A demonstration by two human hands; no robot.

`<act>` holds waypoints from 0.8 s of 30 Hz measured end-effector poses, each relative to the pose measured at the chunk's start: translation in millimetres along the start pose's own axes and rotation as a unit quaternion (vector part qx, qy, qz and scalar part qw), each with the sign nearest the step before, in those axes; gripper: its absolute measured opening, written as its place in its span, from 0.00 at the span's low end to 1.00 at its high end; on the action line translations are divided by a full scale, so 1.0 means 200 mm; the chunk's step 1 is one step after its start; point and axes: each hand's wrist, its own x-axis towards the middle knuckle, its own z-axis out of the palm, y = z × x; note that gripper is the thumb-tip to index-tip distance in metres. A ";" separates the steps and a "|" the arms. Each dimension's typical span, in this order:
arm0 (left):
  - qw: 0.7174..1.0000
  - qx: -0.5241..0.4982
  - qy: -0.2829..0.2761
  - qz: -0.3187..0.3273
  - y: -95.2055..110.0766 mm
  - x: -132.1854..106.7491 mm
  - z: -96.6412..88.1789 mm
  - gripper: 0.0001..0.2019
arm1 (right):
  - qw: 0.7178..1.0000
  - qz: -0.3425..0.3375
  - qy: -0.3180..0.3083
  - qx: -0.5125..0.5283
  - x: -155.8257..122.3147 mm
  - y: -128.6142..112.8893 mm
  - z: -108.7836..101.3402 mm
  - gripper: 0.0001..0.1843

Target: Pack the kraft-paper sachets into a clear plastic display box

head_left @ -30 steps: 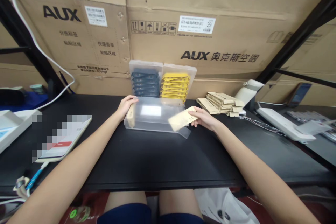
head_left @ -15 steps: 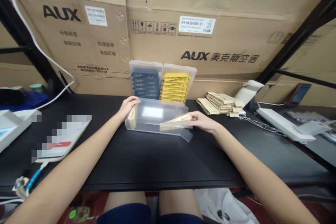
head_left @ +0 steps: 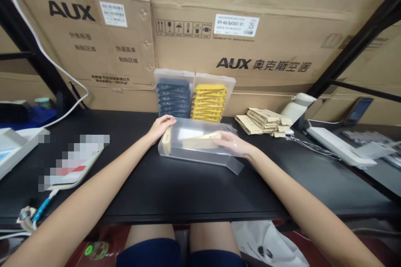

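Box (head_left: pixel 191 154) of clear plastic, left hand (head_left: pixel 161 129) around one end, right hand (head_left: pixel 233 144) tight on beige packet (head_left: pixel 201 138) inside.

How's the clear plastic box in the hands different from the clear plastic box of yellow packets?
The held clear box lies on its long side; the yellow-packet box stands on end. The held clear box shows tan packets and bare room; the yellow-packet box shows a tall stack. Both are see-through.
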 end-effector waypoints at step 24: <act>0.990 -0.008 -0.138 0.022 0.08 -0.15 0.25 0.15 | 0.965 -0.104 0.147 -0.192 0.02 0.07 0.29 0.35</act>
